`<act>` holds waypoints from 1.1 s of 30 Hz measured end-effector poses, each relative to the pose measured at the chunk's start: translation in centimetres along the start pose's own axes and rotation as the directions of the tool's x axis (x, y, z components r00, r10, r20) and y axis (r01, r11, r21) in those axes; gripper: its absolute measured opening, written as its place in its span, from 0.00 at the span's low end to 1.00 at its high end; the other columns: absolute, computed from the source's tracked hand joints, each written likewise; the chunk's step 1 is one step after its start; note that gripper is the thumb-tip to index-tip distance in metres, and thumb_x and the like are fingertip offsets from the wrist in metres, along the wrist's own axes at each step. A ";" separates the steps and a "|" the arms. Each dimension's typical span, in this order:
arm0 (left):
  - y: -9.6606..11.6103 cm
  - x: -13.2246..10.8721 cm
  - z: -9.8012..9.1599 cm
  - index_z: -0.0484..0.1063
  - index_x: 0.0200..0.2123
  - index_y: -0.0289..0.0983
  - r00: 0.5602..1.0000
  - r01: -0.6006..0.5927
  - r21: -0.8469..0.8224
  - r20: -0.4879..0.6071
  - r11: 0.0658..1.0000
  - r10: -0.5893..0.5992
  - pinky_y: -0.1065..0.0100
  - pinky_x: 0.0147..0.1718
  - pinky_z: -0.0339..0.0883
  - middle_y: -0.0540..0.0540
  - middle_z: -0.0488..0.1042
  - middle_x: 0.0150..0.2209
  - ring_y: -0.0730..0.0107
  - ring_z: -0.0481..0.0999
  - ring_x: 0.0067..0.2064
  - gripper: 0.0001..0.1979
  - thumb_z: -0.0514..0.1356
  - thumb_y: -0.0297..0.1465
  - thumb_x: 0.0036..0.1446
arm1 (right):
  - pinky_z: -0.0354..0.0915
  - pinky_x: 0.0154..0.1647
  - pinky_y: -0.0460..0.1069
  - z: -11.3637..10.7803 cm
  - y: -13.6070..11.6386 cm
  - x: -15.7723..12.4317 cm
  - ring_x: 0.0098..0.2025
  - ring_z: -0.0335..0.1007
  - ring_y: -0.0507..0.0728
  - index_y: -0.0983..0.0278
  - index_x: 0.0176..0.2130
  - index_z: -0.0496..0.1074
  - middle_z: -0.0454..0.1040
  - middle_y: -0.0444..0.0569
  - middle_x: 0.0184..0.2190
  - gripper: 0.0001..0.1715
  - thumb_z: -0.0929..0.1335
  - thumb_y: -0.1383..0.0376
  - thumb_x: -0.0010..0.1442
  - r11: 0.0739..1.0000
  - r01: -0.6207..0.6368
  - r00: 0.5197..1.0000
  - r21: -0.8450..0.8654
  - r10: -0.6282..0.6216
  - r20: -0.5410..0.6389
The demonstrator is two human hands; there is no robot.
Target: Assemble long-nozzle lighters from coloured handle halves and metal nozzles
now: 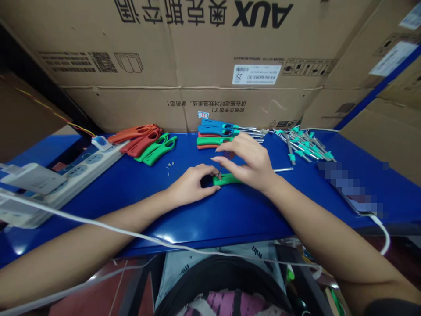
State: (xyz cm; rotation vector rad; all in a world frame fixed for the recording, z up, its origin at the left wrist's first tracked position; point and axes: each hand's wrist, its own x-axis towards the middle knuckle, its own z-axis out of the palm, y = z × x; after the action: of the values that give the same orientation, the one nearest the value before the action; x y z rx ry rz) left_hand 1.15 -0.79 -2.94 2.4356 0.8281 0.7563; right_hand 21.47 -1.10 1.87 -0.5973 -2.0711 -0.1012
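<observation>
A green long-necked lighter [226, 178] lies on the blue table, its metal tube [283, 170] pointing right. My left hand [189, 186] grips the lighter's left end between thumb and fingers. Above the lighter, my right hand [255, 162] is closed in a pinch on a thin dark rod-like tool [219, 172], whose lower tip meets the green handle near its left end. My right fingers and palm hide part of the tool and the lighter's middle. Left of my left hand, a few tiny pale pins [170, 165] lie scattered.
Orange and green handle shells [144, 142] lie at the back left. Behind my hands is a stack of lighters [213, 131]. Metal tubes with teal ends [304, 145] lie right, near a phone [348, 188]. A power strip [82, 171] stands left; a white cable [158, 240] crosses in front.
</observation>
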 end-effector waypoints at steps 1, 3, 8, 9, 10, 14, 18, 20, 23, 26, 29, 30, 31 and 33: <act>0.0 0.0 0.0 0.73 0.41 0.39 1.000 -0.004 0.003 -0.008 1.000 0.004 0.64 0.47 0.70 0.49 0.79 0.42 0.64 0.78 0.45 0.09 0.66 0.31 0.56 | 0.69 0.47 0.57 0.0 0.0 0.0 0.42 0.74 0.59 0.62 0.44 0.75 0.78 0.51 0.37 0.10 0.68 0.59 0.66 1.000 0.016 1.000 -0.008 -0.016 0.020; 0.0 0.0 0.0 0.73 0.40 0.39 1.000 -0.007 0.005 -0.017 1.000 0.007 0.64 0.46 0.70 0.49 0.79 0.41 0.64 0.78 0.44 0.09 0.66 0.30 0.56 | 0.69 0.50 0.58 0.1 -0.1 0.1 0.48 0.72 0.60 0.63 0.48 0.74 0.76 0.54 0.43 0.13 0.66 0.61 0.67 1.000 0.011 0.998 0.024 -0.012 0.063; 0.1 0.0 -0.1 0.73 0.40 0.38 1.000 -0.003 -0.012 0.002 1.000 0.003 0.64 0.47 0.70 0.49 0.79 0.41 0.64 0.78 0.44 0.08 0.65 0.30 0.56 | 0.68 0.55 0.56 0.4 -0.5 0.2 0.50 0.72 0.56 0.61 0.57 0.69 0.77 0.51 0.45 0.19 0.59 0.66 0.71 0.971 -0.105 0.989 0.217 0.079 0.127; 0.1 0.0 -0.1 0.73 0.40 0.38 1.000 -0.001 -0.012 0.002 1.000 0.001 0.64 0.47 0.70 0.49 0.79 0.41 0.64 0.78 0.44 0.08 0.65 0.30 0.56 | 0.68 0.54 0.55 0.4 -0.4 0.1 0.48 0.73 0.56 0.61 0.55 0.70 0.78 0.50 0.44 0.17 0.61 0.66 0.70 0.972 -0.109 0.990 0.209 0.087 0.113; 0.1 0.0 -0.1 0.73 0.40 0.39 1.000 0.001 -0.009 0.003 1.000 -0.001 0.64 0.47 0.70 0.49 0.79 0.42 0.64 0.78 0.45 0.08 0.65 0.30 0.56 | 0.69 0.52 0.55 0.4 -0.3 0.0 0.46 0.74 0.56 0.61 0.52 0.72 0.79 0.50 0.43 0.14 0.63 0.64 0.69 0.978 -0.100 0.992 0.183 0.085 0.090; 0.0 0.0 0.0 0.73 0.40 0.39 1.000 0.006 0.005 -0.009 1.000 -0.006 0.63 0.47 0.70 0.49 0.79 0.42 0.63 0.78 0.44 0.09 0.65 0.31 0.56 | 0.69 0.49 0.55 0.2 0.0 -0.1 0.43 0.75 0.58 0.62 0.47 0.75 0.80 0.51 0.41 0.12 0.68 0.60 0.65 0.998 -0.008 0.998 0.055 0.004 0.060; 0.0 0.0 0.0 0.72 0.40 0.39 1.000 0.010 -0.003 0.000 1.000 -0.010 0.63 0.47 0.70 0.49 0.79 0.41 0.63 0.78 0.44 0.08 0.65 0.31 0.56 | 0.68 0.54 0.56 0.2 -0.5 0.1 0.51 0.74 0.57 0.61 0.56 0.71 0.79 0.52 0.47 0.18 0.60 0.64 0.71 0.986 -0.072 0.992 0.148 0.055 0.113; 0.0 0.0 -0.1 0.73 0.40 0.39 1.000 0.016 -0.010 0.011 1.000 -0.016 0.62 0.47 0.70 0.48 0.79 0.42 0.63 0.78 0.44 0.08 0.65 0.31 0.56 | 0.68 0.53 0.55 0.2 -0.7 0.2 0.49 0.75 0.56 0.61 0.54 0.72 0.80 0.51 0.44 0.18 0.60 0.64 0.71 0.976 -0.122 0.990 0.179 0.108 0.088; 0.1 0.0 -0.1 0.73 0.41 0.39 1.000 0.018 -0.006 0.015 1.000 -0.018 0.63 0.48 0.70 0.49 0.79 0.42 0.63 0.78 0.45 0.09 0.65 0.32 0.56 | 0.70 0.47 0.54 0.1 -0.3 0.1 0.40 0.76 0.56 0.61 0.46 0.77 0.81 0.49 0.37 0.11 0.67 0.61 0.67 0.991 -0.083 0.997 0.102 0.083 -0.004; 0.1 0.0 -0.1 0.72 0.42 0.39 1.000 0.013 0.001 0.014 1.000 -0.013 0.63 0.48 0.69 0.49 0.79 0.43 0.63 0.77 0.46 0.09 0.65 0.31 0.56 | 0.69 0.44 0.54 0.1 0.1 -0.1 0.38 0.75 0.57 0.62 0.44 0.77 0.81 0.50 0.36 0.10 0.69 0.60 0.65 1.000 0.014 1.000 0.016 -0.013 -0.026; 0.1 0.0 -0.1 0.72 0.40 0.39 1.000 0.012 -0.003 0.012 1.000 -0.012 0.63 0.48 0.69 0.49 0.79 0.42 0.64 0.77 0.45 0.08 0.65 0.31 0.56 | 0.68 0.49 0.55 0.3 -0.1 0.0 0.45 0.75 0.57 0.62 0.53 0.73 0.80 0.52 0.43 0.16 0.62 0.62 0.70 0.998 0.002 0.999 0.066 -0.005 0.046; 0.1 0.0 -0.1 0.72 0.40 0.39 1.000 0.011 -0.008 0.013 1.000 -0.011 0.63 0.48 0.69 0.49 0.79 0.42 0.64 0.77 0.45 0.08 0.65 0.30 0.56 | 0.68 0.50 0.56 0.4 -0.2 0.1 0.46 0.74 0.57 0.62 0.55 0.71 0.80 0.52 0.44 0.18 0.60 0.63 0.71 0.994 -0.030 0.997 0.104 0.023 0.067; 0.1 0.0 -0.1 0.72 0.40 0.39 1.000 0.010 -0.014 0.014 1.000 -0.010 0.63 0.48 0.69 0.49 0.79 0.42 0.64 0.78 0.45 0.08 0.65 0.30 0.56 | 0.67 0.51 0.56 0.5 -0.4 0.1 0.46 0.74 0.57 0.62 0.57 0.70 0.80 0.52 0.43 0.19 0.59 0.64 0.71 0.988 -0.064 0.995 0.138 0.054 0.078; 0.1 0.0 -0.1 0.72 0.40 0.39 1.000 0.011 -0.021 0.018 1.000 -0.011 0.63 0.48 0.69 0.49 0.79 0.42 0.64 0.78 0.45 0.08 0.65 0.30 0.56 | 0.68 0.49 0.54 0.6 -0.5 0.1 0.43 0.74 0.56 0.61 0.53 0.72 0.80 0.50 0.40 0.17 0.61 0.63 0.71 0.981 -0.102 0.994 0.164 0.095 0.053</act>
State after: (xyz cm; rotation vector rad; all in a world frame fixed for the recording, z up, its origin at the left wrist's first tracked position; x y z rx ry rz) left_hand 1.13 -0.83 -2.81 2.4142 0.8219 0.7341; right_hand 20.74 -1.29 1.71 -0.6021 -2.0642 0.1433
